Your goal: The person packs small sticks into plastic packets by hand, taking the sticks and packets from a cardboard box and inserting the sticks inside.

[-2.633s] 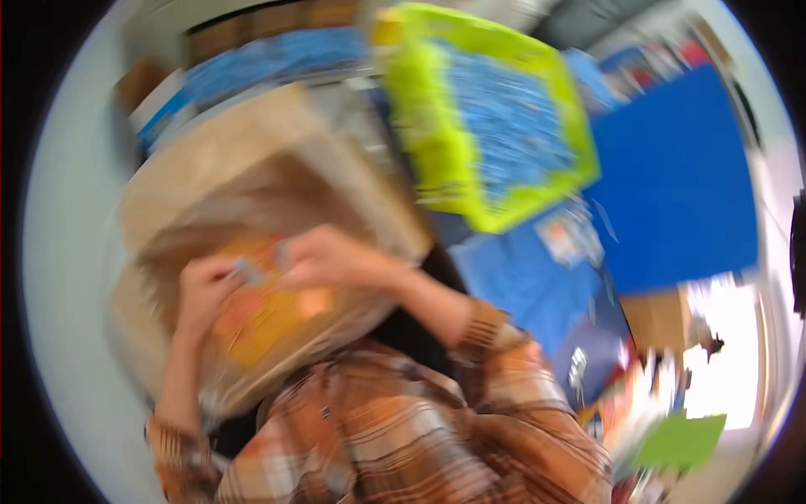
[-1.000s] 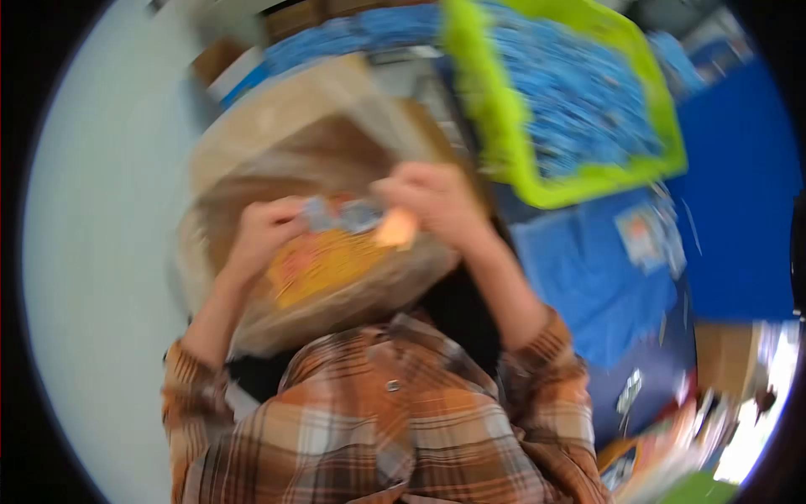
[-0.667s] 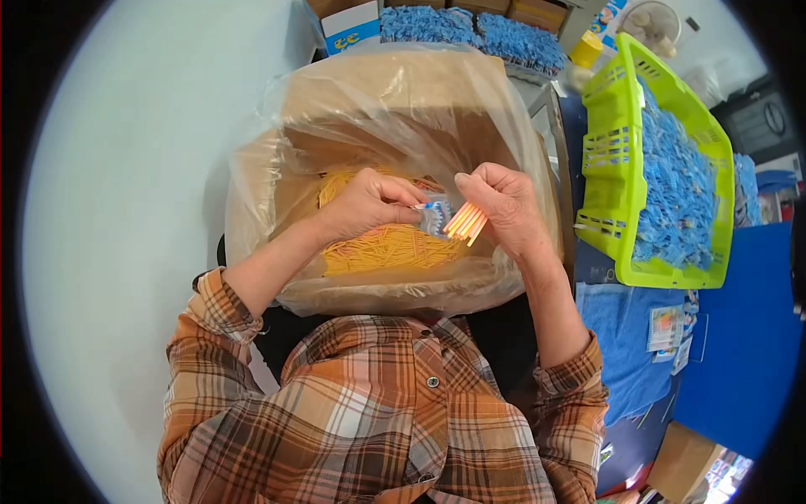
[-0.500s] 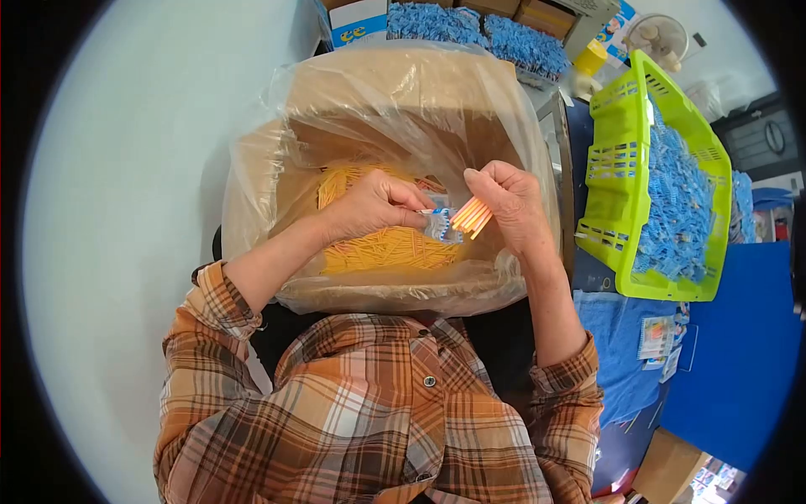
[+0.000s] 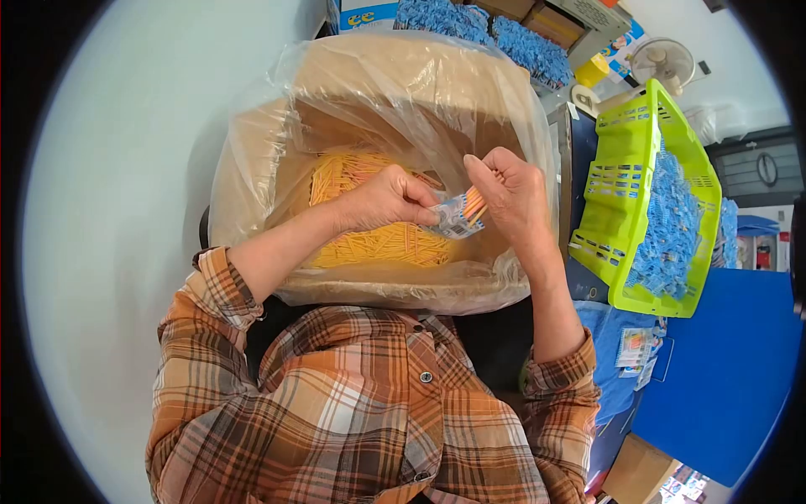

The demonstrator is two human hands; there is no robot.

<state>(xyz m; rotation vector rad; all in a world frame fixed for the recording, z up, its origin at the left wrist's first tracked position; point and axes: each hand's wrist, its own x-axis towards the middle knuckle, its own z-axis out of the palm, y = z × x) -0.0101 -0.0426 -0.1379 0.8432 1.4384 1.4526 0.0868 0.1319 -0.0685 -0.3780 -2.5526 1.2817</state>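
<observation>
Above the carton, my left hand [image 5: 388, 200] pinches the end of a small clear packet [image 5: 453, 222] with blue and white print. Wrapped in the fingers of my right hand [image 5: 514, 197] is a bundle of thin orange-and-yellow sticks [image 5: 475, 202]. The lower ends of these sticks are inside the packet's mouth; my palm and fingers cover most of their upper ends. Beneath both hands, a heap of similar thin yellow sticks [image 5: 378, 247] lies in the bottom of the carton. Whether they are solid or hollow is too small to tell.
The cardboard carton [image 5: 369, 63] is lined with clear plastic. To its right stands a tilted green basket [image 5: 621, 168] full of blue-printed packets [image 5: 667, 227]. More blue packets [image 5: 445, 21] sit at the back, near a fan [image 5: 662, 63]. A blue panel [image 5: 722, 361] is at right.
The stick ends, which were at the packet's mouth, have gone into it. My hands have come closer together around the packet. The view has shifted slightly.
</observation>
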